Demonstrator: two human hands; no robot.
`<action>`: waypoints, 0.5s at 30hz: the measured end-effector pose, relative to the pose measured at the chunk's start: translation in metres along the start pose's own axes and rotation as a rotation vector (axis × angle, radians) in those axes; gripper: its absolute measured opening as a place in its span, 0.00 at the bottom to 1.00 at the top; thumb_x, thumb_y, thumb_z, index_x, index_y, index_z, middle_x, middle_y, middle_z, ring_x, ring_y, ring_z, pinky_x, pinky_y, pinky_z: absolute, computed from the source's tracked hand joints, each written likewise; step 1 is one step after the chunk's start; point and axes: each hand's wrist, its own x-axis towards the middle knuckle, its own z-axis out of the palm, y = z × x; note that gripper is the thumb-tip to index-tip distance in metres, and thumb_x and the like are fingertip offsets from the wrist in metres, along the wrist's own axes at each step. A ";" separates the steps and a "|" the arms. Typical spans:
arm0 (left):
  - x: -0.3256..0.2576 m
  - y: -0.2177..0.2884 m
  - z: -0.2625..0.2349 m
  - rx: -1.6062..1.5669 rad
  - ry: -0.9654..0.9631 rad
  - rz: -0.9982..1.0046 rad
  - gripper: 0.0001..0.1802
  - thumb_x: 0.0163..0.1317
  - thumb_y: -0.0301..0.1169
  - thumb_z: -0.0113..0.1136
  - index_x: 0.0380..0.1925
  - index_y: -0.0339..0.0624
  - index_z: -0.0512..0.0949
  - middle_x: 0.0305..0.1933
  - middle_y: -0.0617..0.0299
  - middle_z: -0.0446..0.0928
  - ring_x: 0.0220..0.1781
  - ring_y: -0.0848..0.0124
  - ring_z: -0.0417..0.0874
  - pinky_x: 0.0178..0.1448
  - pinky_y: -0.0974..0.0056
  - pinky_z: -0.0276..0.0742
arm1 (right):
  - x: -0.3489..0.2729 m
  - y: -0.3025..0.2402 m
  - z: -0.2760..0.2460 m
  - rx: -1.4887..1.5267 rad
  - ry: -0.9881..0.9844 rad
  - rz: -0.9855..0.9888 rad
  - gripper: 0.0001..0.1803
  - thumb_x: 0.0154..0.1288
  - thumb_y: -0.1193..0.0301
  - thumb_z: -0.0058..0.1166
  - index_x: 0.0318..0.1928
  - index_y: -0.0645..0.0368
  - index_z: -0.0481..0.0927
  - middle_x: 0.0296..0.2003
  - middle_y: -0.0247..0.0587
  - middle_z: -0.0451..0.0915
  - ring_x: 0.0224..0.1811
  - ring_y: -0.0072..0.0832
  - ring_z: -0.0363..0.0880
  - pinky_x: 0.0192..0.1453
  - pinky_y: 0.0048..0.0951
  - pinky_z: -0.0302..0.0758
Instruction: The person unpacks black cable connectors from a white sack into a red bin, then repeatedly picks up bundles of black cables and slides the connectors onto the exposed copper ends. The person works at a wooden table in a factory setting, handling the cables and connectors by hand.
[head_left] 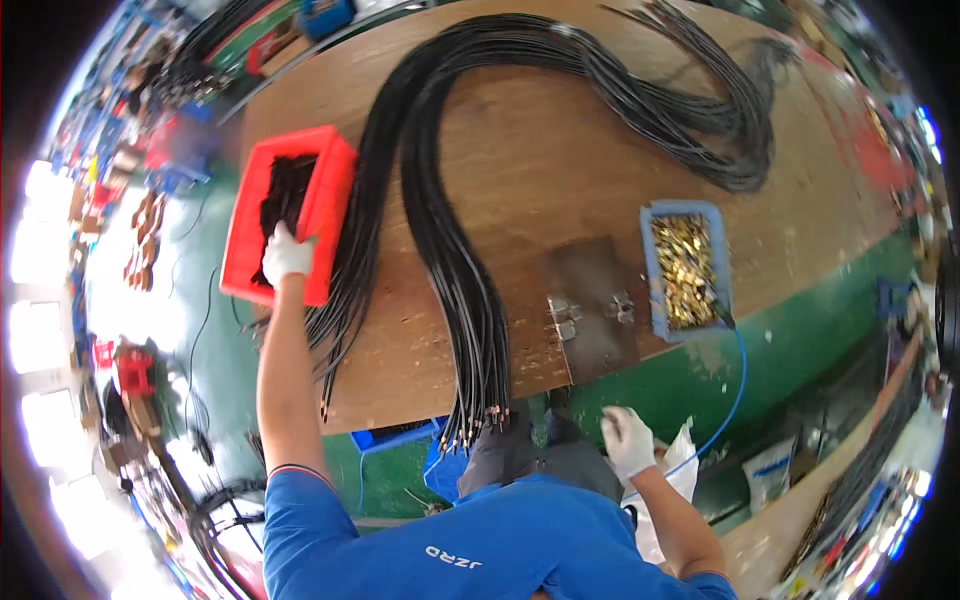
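My left hand (pixel 287 254), in a white glove, reaches into a red plastic bin (pixel 341 190) at the table's left side. Its fingers are at a heap of dark, soft-looking pieces (pixel 290 185), with the thumb held apart; no piece shows in its grip. My right hand (pixel 627 441), gloved too, hovers low by my lap, beyond the table's near edge. Its fingers are loosely bent and apart, with nothing visible in them. Between the hands, a thick bundle of black cables (pixel 455 250) lies with its bare copper-coloured ends over the near edge.
A blue-grey tray (pixel 655 290) of brass-coloured metal parts (pixel 684 265) stands right of a dark metal plate (pixel 590 290) on the wooden table (pixel 540 130). A blue hose (pixel 738 390) hangs past the tray. Below is a white bag (pixel 682 465); blue bins sit under the table.
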 end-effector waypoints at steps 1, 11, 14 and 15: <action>0.047 -0.073 0.031 -0.115 -0.157 0.041 0.40 0.54 0.56 0.75 0.57 0.35 0.81 0.55 0.37 0.85 0.60 0.47 0.87 0.62 0.44 0.81 | -0.016 0.025 0.004 0.002 -0.024 0.050 0.11 0.72 0.66 0.57 0.47 0.58 0.85 0.45 0.51 0.87 0.47 0.53 0.86 0.52 0.48 0.82; -0.019 0.012 0.004 -0.053 0.076 0.461 0.18 0.64 0.45 0.67 0.45 0.43 0.86 0.42 0.45 0.86 0.47 0.42 0.86 0.51 0.44 0.82 | -0.202 0.188 0.049 0.411 -0.053 1.139 0.19 0.78 0.61 0.53 0.58 0.61 0.83 0.37 0.40 0.84 0.32 0.29 0.83 0.35 0.37 0.83; -0.062 -0.018 0.043 -0.273 -0.152 0.368 0.11 0.67 0.34 0.63 0.47 0.47 0.86 0.44 0.50 0.86 0.46 0.47 0.87 0.51 0.46 0.83 | -0.257 0.232 0.067 0.198 -0.011 1.065 0.22 0.79 0.55 0.53 0.60 0.57 0.85 0.47 0.41 0.88 0.45 0.33 0.86 0.49 0.38 0.82; -0.072 -0.010 0.044 0.000 -0.022 0.731 0.12 0.69 0.33 0.63 0.49 0.46 0.86 0.48 0.49 0.87 0.51 0.48 0.87 0.55 0.46 0.83 | -0.288 0.245 0.070 0.188 0.041 1.093 0.23 0.79 0.54 0.52 0.61 0.57 0.85 0.49 0.42 0.89 0.48 0.34 0.86 0.55 0.38 0.81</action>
